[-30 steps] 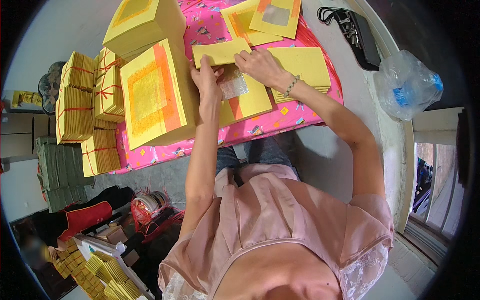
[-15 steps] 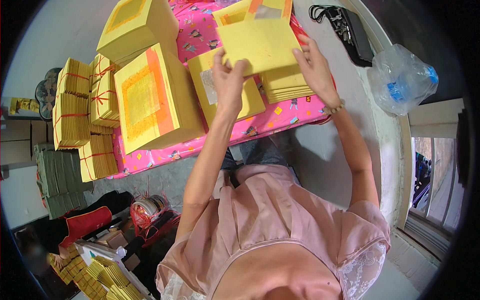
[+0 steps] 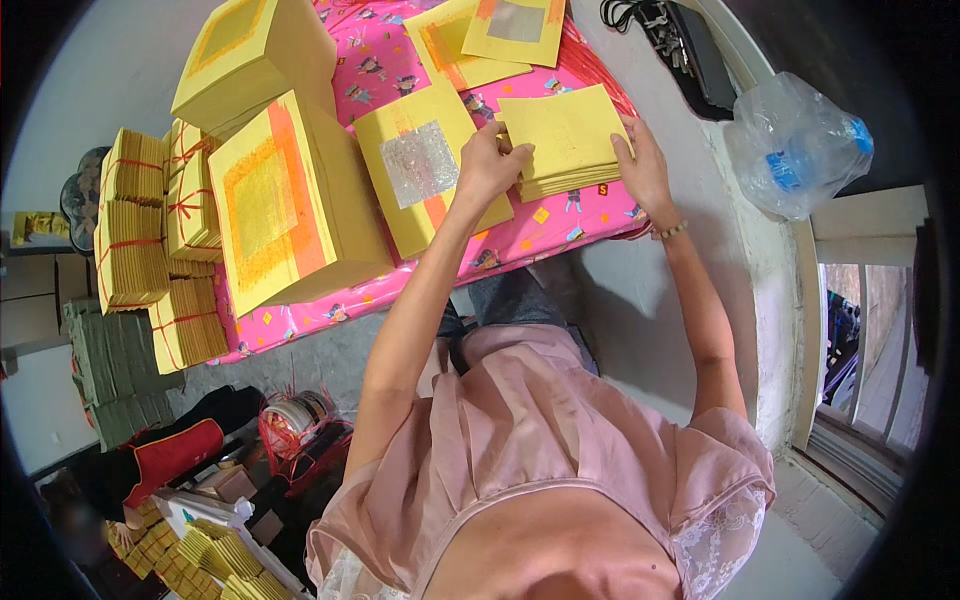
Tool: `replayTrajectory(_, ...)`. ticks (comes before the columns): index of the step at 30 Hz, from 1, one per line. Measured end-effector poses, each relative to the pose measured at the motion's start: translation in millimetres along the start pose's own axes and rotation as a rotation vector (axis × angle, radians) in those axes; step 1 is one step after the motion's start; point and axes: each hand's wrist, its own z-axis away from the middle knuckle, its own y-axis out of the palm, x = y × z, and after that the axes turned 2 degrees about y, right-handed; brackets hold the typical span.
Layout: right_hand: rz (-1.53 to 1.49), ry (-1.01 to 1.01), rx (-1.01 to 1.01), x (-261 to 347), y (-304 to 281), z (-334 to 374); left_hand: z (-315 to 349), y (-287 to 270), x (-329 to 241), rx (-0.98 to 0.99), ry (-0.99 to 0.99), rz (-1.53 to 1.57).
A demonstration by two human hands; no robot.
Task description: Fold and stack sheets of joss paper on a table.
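Folded pile (image 3: 565,130) sits on the pink-covered bench (image 3: 520,232), between the hands. Left hand (image 3: 488,165): thumb on top, fingers closed on the pile's left edge. Right hand (image 3: 646,170): fingers closed on the right edge. Done, by the look of it: several folds stacked here, untied; bundles (image 3: 135,220) bound in red at the bench's left end. Left: one flat sheet (image 3: 410,165) with a silvery patch beside the left hand, two tall stacks (image 3: 300,210) unfolded. Much folding ahead, I judge.
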Motion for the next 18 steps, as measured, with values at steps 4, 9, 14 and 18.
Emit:
replayTrajectory(4,0.029,-0.011,0.000,4,-1,3,-2,0,2,0.005,-0.032,0.072)
replayTrajectory(9,-0.038,-0.031,0.030,2,-2,5,-1,3,1,-0.025,0.059,-0.158)
replayTrajectory(14,-0.049,-0.042,0.078,4,-6,5,0,4,1,-0.067,0.109,-0.273)
replayTrajectory(18,0.221,-0.099,0.047,12,-11,4,3,3,-5,-0.069,0.105,-0.331)
